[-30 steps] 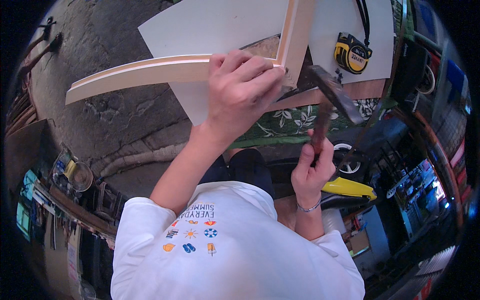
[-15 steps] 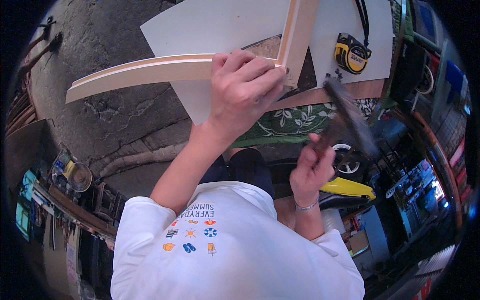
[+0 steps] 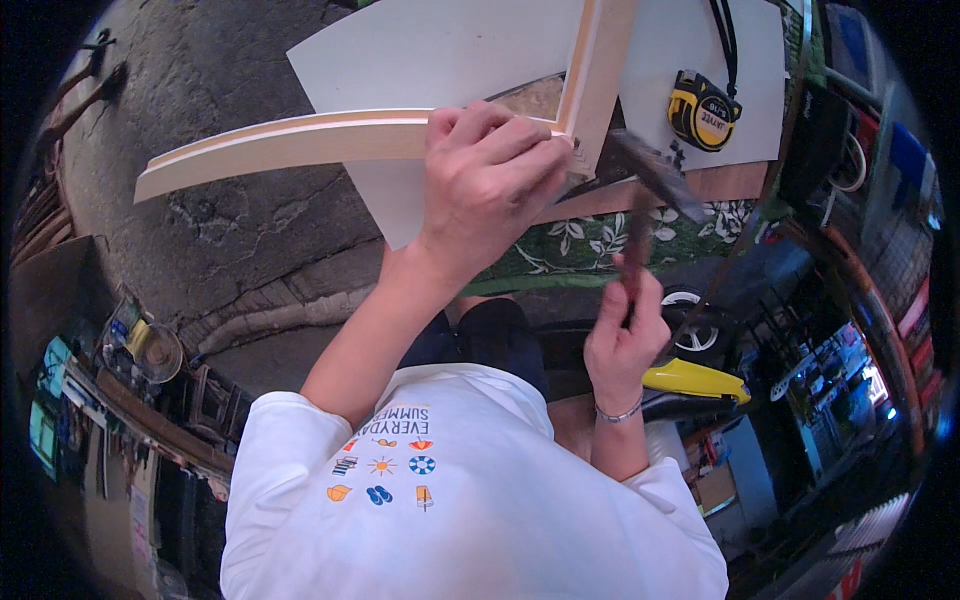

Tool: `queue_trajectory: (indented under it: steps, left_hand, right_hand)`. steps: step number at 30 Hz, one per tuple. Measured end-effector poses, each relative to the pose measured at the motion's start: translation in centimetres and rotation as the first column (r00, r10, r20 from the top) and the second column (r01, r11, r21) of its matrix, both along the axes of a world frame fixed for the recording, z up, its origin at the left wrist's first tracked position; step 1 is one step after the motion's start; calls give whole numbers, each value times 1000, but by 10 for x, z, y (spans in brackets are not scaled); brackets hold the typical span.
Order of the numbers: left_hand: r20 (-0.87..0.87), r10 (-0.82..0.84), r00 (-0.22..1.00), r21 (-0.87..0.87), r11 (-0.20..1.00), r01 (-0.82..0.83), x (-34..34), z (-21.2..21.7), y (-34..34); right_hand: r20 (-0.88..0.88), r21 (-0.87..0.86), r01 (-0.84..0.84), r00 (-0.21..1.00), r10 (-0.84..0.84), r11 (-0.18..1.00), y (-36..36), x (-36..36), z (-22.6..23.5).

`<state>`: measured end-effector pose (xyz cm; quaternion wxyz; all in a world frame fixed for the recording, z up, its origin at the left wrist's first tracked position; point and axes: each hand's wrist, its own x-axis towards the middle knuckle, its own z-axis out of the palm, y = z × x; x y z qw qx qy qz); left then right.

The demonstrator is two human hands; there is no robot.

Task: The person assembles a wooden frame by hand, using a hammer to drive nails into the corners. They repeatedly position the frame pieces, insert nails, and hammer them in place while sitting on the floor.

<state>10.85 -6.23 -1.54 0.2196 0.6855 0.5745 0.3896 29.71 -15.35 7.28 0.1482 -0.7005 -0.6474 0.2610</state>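
My left hand (image 3: 492, 178) is closed around the corner of a pale wooden frame (image 3: 290, 144), whose two strips meet near my fingertips. One strip runs off to the left, the other away toward the top edge. In my right hand (image 3: 627, 335) is a hammer (image 3: 655, 175), gripped by its brown handle with the dark metal head up. The head is just right of the frame's corner, apart from it as far as I can tell. Small dark marks show on the wood beside my left fingertips; whether they are fasteners is unclear.
A yellow and black tape measure (image 3: 703, 110) lies on a white board (image 3: 745, 50) at the right. Several small dark bits lie below it. Green leaf-patterned cloth (image 3: 590, 240) hangs along the table's near edge. A yellow and black vehicle part (image 3: 698, 379) is by my right forearm.
The hammer head has moved left and toward the frame's corner, and its handle stands more upright. My left hand keeps its hold, with the frame almost still.
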Motion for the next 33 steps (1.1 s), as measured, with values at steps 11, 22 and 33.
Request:
queue_trajectory:
  steps: [11,22,33]
  left_hand:
    - [-10,-5,1000,3,1000,5,-1,2,2]
    - [-94,-25,995,5,1000,25,-14,-7,-10]
    - [-167,27,986,-71,997,-39,-14,0,-12]
  right_hand:
    - [-107,-83,122,986,-131,989,-10,2,-2]
    - [-35,-43,-5,999,3,999,-9,-2,-5]
    - [35,31,-104,994,103,994,-4,4,-7]
